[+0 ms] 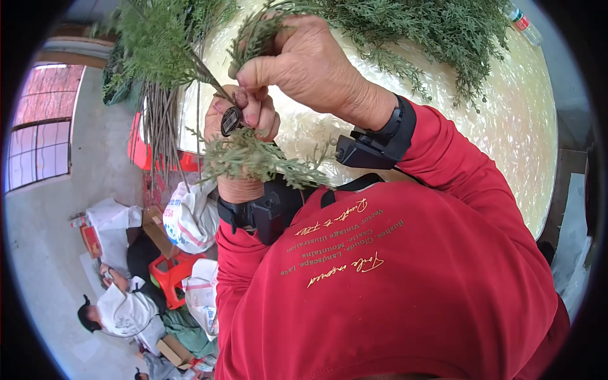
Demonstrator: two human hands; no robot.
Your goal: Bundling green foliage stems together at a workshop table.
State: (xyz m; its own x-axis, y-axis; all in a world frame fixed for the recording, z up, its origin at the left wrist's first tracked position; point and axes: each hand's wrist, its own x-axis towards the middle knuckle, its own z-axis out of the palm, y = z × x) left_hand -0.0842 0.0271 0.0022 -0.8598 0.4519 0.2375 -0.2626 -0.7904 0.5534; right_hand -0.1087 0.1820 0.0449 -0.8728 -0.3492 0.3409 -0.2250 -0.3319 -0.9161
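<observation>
My left hand is closed around the thin brown stem of a green leafy branch, which looks like an artificial conifer spray. Against its fingers sits a small black disc with a pale marking; what it is I cannot make out. Just above and to the right, my right hand pinches a short green sprig between thumb and fingers. Another leafy sprig hangs below the left hand, over that wrist. Where the stem and sprigs meet is partly hidden by my fingers.
A glossy pale table lies beneath, with a heap of greenery and a plastic bottle at its far side. Many bare stems hang at the left. Beyond are white sacks, a red stool and a seated person.
</observation>
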